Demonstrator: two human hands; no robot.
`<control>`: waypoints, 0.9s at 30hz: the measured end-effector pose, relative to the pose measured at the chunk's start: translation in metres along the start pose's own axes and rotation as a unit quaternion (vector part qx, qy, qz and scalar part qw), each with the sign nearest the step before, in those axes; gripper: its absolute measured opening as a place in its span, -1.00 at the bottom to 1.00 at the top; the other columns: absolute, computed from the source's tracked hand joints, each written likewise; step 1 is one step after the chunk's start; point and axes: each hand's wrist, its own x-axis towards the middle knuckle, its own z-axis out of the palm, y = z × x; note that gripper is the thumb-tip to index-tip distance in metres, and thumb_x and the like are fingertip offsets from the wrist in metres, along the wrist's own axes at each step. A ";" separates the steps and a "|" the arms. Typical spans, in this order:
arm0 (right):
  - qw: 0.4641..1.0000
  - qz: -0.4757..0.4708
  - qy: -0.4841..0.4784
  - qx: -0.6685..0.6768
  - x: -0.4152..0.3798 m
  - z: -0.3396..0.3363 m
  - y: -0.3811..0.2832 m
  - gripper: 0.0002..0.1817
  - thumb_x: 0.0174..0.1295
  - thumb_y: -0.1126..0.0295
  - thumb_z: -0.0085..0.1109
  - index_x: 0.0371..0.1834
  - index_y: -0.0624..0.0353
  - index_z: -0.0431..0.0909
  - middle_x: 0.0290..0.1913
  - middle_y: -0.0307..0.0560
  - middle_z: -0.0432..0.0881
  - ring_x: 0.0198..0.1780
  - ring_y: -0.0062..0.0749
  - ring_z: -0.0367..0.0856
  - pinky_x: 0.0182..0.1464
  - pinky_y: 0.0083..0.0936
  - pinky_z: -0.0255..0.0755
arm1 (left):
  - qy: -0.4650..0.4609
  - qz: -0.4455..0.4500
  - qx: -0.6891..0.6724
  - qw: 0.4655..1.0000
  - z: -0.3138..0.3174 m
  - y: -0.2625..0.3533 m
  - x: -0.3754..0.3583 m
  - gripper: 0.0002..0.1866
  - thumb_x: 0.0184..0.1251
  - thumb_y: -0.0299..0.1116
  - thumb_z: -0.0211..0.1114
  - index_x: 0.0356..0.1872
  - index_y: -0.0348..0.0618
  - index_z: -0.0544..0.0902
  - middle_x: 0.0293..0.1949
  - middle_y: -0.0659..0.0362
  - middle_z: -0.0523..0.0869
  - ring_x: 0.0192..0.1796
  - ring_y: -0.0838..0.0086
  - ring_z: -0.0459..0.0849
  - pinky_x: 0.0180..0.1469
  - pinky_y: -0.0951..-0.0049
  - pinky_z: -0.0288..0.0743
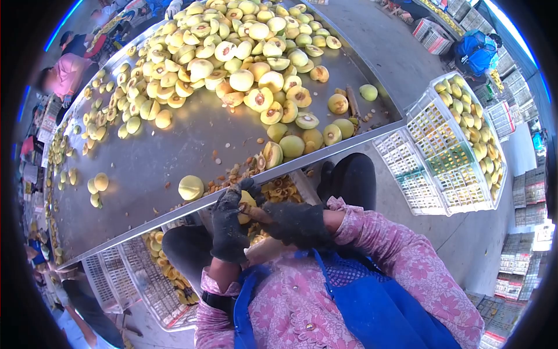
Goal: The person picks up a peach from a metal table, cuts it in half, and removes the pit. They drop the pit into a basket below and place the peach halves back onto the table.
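My left hand [228, 224], in a dark glove, is closed around a yellow peach piece [246, 205] at the near edge of the metal table. My right hand [297, 223], also gloved, is closed beside it, and a brown stick-like tool [256, 214] pokes from its fingers against the peach. The tool's tip is hidden. Just beyond my left hand, a whole-looking peach [190, 188] rests on the metal table [151, 157]. Loose brown pits and scraps [235, 173] lie along the rim. Below my hands, a container holds cut yellow pieces [281, 191].
A large heap of halved peaches [232, 49] covers the table's far side. On the right stands a white crate [459, 168] full of peaches. Another crate [154, 285] with yellow pieces is under the table at left. A person in blue [476, 52] and one in pink [70, 75] are farther off.
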 end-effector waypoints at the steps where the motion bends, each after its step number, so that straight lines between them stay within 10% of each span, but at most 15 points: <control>1: 0.999 0.046 -0.005 -0.002 0.003 0.007 0.016 -0.50 0.34 -0.11 -0.21 -0.12 0.13 0.41 -0.56 -0.20 0.39 -0.70 -0.55 0.32 -0.70 -0.58 0.23 | -0.011 0.018 0.068 0.997 0.000 0.000 -0.003 -0.69 0.29 -0.41 0.10 -0.01 -0.37 0.53 -0.10 0.00 0.64 -0.12 0.32 0.65 -0.04 0.40 0.54; 3: 0.996 0.092 -0.011 -0.003 0.004 0.011 0.031 -0.51 0.34 -0.10 -0.21 -0.13 0.13 0.42 -0.55 -0.19 0.40 -0.68 -0.53 0.33 -0.69 -0.57 0.25 | -0.021 0.035 0.135 0.990 -0.002 0.000 -0.007 -0.71 0.23 -0.47 0.14 -0.03 -0.34 0.55 -0.13 0.01 0.66 -0.15 0.32 0.66 -0.06 0.41 0.54; 5: 0.995 0.045 -0.024 -0.088 0.003 0.007 0.023 -0.53 0.36 -0.08 -0.22 -0.07 0.12 0.41 -0.47 -0.11 0.48 -0.64 -0.50 0.42 -0.61 -0.57 0.33 | -0.111 0.373 0.572 0.722 -0.005 0.003 -0.008 -0.69 0.11 -0.57 0.16 -0.07 -0.33 0.57 -0.20 0.04 0.70 -0.21 0.33 0.68 -0.10 0.43 0.52; 9: 0.967 0.219 -0.098 0.082 0.004 -0.015 -0.035 -0.50 0.34 -0.06 -0.17 0.02 0.16 0.39 -0.37 0.00 0.56 -0.52 -0.43 0.54 -0.46 -0.55 0.43 | -0.085 0.395 0.569 0.717 -0.019 -0.011 0.000 -0.69 0.08 -0.50 0.17 -0.10 -0.33 0.57 -0.24 0.05 0.71 -0.22 0.34 0.68 -0.11 0.44 0.51; 12: 0.998 -0.034 -0.057 0.002 0.004 -0.004 -0.008 -0.53 0.31 0.02 -0.08 -0.01 0.24 0.43 -0.37 0.01 0.59 -0.45 -0.42 0.56 -0.42 -0.53 0.44 | -0.039 0.260 0.449 0.854 -0.022 -0.019 0.002 -0.71 0.20 -0.41 0.13 -0.09 -0.35 0.57 -0.23 0.04 0.70 -0.24 0.33 0.68 -0.15 0.44 0.54; 14: 0.993 0.056 -0.075 0.067 0.009 0.006 0.016 -0.55 0.30 0.05 -0.03 -0.08 0.29 0.48 -0.41 -0.02 0.60 -0.44 -0.43 0.56 -0.41 -0.53 0.45 | 0.030 0.083 0.072 0.994 -0.016 -0.024 0.004 -0.67 0.31 -0.30 0.07 -0.07 -0.37 0.56 -0.24 0.01 0.69 -0.25 0.31 0.68 -0.18 0.42 0.58; 18: 0.985 -0.145 -0.074 -0.053 0.008 0.003 0.016 -0.48 0.35 -0.03 -0.14 -0.24 0.28 0.55 -0.51 -0.07 0.58 -0.48 -0.44 0.55 -0.41 -0.53 0.44 | 0.043 0.078 0.025 0.996 -0.011 -0.026 0.000 -0.64 0.37 -0.25 0.01 -0.06 -0.39 0.54 -0.26 0.00 0.67 -0.27 0.31 0.67 -0.23 0.40 0.61; 20: 0.970 0.158 -0.160 0.095 0.011 -0.007 -0.010 -0.42 0.37 -0.08 -0.23 -0.26 0.27 0.55 -0.55 -0.07 0.57 -0.52 -0.44 0.55 -0.44 -0.52 0.44 | 0.047 0.123 0.039 0.991 -0.009 -0.027 -0.002 -0.63 0.37 -0.23 0.03 -0.06 -0.37 0.53 -0.26 0.03 0.67 -0.28 0.33 0.66 -0.24 0.40 0.60; 27: 0.960 0.255 -0.104 0.051 0.011 -0.002 -0.022 -0.49 0.38 -0.01 -0.20 -0.13 0.27 0.53 -0.51 -0.01 0.58 -0.52 -0.39 0.57 -0.46 -0.48 0.45 | 0.046 0.075 0.021 0.996 -0.013 -0.026 0.001 -0.64 0.36 -0.26 -0.01 -0.03 -0.34 0.53 -0.19 0.06 0.64 -0.23 0.35 0.65 -0.21 0.42 0.59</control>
